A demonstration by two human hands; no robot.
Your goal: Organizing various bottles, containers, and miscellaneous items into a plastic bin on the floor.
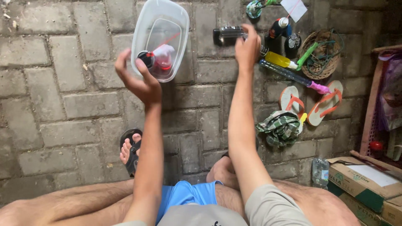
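The person sits on a floor of grey paving bricks point(63, 104). The left hand point(140, 79) grips the rim of a clear plastic tub with rounded corners point(161, 25) and holds it up, tilted toward the camera. Inside the tub lies a small spray bottle with a white trigger top and pink liquid point(162, 58), next to a round black cap point(145, 58).

The right hand point(247, 48) reaches forward with its fingers curled down onto a dark bottle lying on its side point(228, 33). It is hard to tell if the hand really grasps the bottle or only touches it.

Just right of that hand lie a yellow plastic tube point(279, 60) and a long blue tube with a pink end point(289, 75). Near them sits a round woven basket with green cord in it point(322, 54). A white paper card point(294, 8) lies at the top edge, partly cut off.

A pair of white flip-flops with orange straps point(312, 102) lies below the basket, and a green checked cloth point(279, 127) is bunched beside them. At the bottom right stands a brown cardboard box with a white label and green print point(362, 180), cut off by the edge. A small clear water bottle with a pale label point(320, 171) stands just beside it. The things on the far right are dark and hard to make out.
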